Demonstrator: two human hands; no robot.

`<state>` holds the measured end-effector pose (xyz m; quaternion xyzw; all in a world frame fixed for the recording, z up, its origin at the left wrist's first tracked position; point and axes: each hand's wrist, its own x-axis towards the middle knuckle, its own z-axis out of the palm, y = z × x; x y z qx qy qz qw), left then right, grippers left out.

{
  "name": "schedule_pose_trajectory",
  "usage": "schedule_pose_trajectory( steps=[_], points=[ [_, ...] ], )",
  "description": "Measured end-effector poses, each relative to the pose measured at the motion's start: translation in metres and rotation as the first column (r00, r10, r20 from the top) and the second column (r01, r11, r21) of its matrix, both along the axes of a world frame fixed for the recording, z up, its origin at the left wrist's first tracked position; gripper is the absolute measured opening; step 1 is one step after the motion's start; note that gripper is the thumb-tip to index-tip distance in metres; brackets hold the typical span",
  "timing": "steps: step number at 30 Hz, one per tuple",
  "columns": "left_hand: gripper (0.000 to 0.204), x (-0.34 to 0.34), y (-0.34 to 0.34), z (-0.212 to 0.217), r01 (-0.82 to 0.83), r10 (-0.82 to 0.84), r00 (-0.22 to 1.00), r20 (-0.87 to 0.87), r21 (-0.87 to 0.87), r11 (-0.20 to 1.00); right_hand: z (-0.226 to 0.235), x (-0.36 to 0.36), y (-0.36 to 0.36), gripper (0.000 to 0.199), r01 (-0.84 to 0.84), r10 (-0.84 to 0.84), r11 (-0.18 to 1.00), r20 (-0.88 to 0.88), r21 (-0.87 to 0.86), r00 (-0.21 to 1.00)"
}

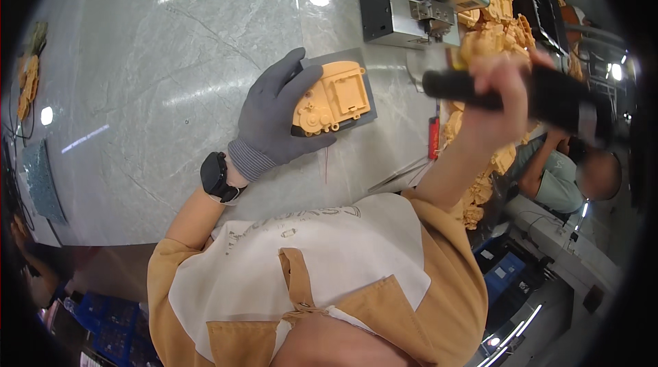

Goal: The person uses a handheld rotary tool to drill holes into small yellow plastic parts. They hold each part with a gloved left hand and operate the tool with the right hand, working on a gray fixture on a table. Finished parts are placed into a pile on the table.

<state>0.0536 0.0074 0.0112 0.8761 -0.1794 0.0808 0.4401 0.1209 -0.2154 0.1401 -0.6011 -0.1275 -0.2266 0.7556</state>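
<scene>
Your gloved left hand (274, 117) is pinning the orange plastic housing (331, 98) flat on its grey pad (369, 103) on the surface, fingers clamped over it; your bare right hand (504, 93) is gripping a black power screwdriver (507, 93) above, clear of it

Bright overhead light, strong fisheye bend, motion blur on one side

Ceiling lamps glare as white streaks and spots on the glossy grey table (171, 58) toward 11 and 12 o'clock. The right hand (497, 96) and its black tool (541, 96) at 2 o'clock are smeared. A black vignette rings the frame; straight edges curve near it.
</scene>
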Motion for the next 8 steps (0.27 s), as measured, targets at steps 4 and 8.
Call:
schedule_pose_trajectory(
  steps=[4, 8],
  points=[
    [0.093, -0.004, 0.002, -0.007, 0.010, -0.010, 1.000, 0.019, -0.017, 1.000, -0.003, -0.039, 0.008, 0.051, -0.287, 0.286, 0.958, 0.129, -0.012, 0.950],
    [0.095, -0.004, 0.006, -0.004, 0.031, -0.030, 0.999, -0.029, 0.007, 1.000, -0.003, -0.045, 0.016, 0.052, -0.470, 0.474, 0.880, 0.051, -0.072, 0.879]
  ],
)
